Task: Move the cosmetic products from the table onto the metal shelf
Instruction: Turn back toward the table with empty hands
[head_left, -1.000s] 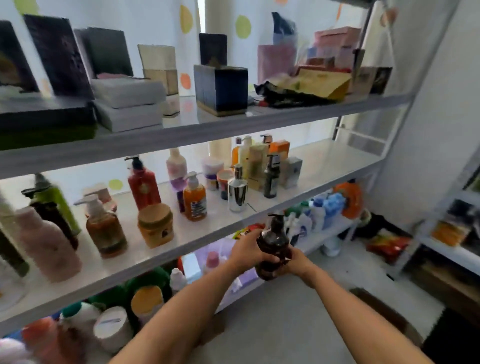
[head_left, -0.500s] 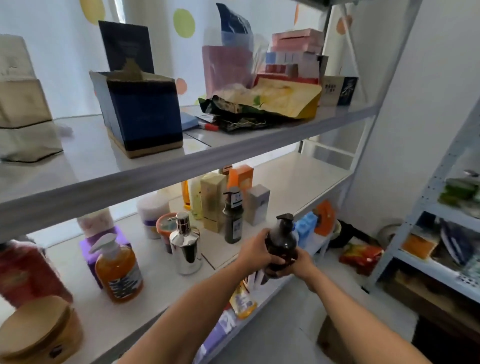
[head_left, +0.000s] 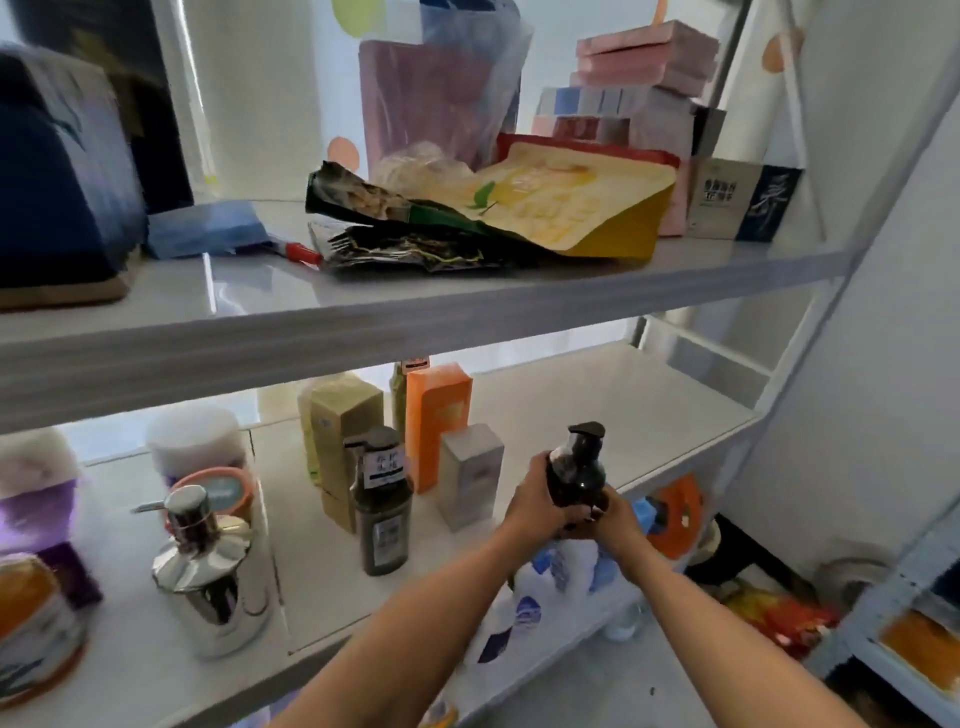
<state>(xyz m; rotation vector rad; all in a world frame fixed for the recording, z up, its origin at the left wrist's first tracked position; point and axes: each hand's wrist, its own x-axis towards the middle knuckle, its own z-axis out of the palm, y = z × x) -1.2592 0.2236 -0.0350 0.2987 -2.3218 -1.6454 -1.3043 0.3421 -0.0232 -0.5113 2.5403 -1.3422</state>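
A dark brown pump bottle (head_left: 577, 470) with a black pump head stands upright between both my hands, just over the front edge of the white metal shelf's middle board (head_left: 597, 410). My left hand (head_left: 535, 501) grips its left side. My right hand (head_left: 613, 514) holds it low on the right, fingers curled under the base. On the board to the left stand a grey box (head_left: 470, 475), an orange box (head_left: 436, 423), a dark green bottle (head_left: 382, 512) and a chrome pump dispenser (head_left: 202, 564).
The upper shelf board (head_left: 363, 317) hangs close above, loaded with snack bags (head_left: 519, 218), a dark blue box (head_left: 62, 171) and pink boxes (head_left: 644, 62). The right part of the middle board is bare. Detergent bottles (head_left: 524, 608) fill the lower level. A second rack (head_left: 904, 597) stands at the right.
The view has moved closer and rightward along the shelf. Both hands have carried the brown pump bottle up and forward to the middle board's front edge.
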